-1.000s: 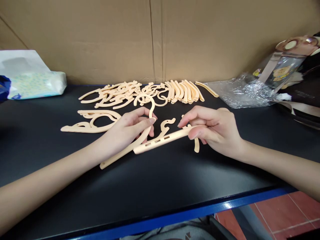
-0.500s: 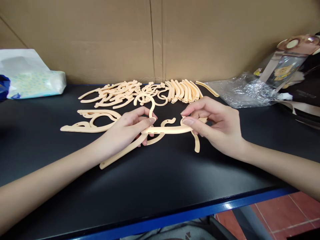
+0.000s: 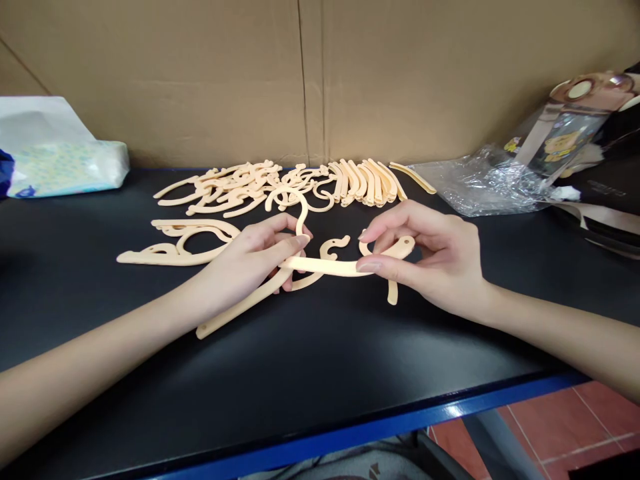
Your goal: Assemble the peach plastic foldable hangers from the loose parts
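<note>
My left hand (image 3: 267, 250) pinches the base of a cream plastic hanger hook (image 3: 303, 213), whose curve rises above the fingers. From the same grip a straight hanger arm (image 3: 240, 307) slants down toward me. Between thumb and fingers, my right hand (image 3: 435, 260) holds a second, gently bent hanger arm (image 3: 330, 267), its holed tip up by the palm. The other end of this arm meets the hook's base at my left fingertips; whether they are joined I cannot tell. Behind the hands lie a loose curved piece (image 3: 327, 250) and another piece (image 3: 393, 293), partly hidden.
Folded hangers (image 3: 170, 258) lie left of my left hand. Farther back are a heap of hook pieces (image 3: 235, 187) and a row of hanger arms (image 3: 367, 181). A tissue pack (image 3: 70, 167), a clear plastic bag (image 3: 490, 183) and a bottle (image 3: 565, 133) stand toward the sides.
The arm in my right hand has turned over: its slotted edge faced me before, and a smooth face shows now. Its holed tip has come into view. My left hand is nearly still.
</note>
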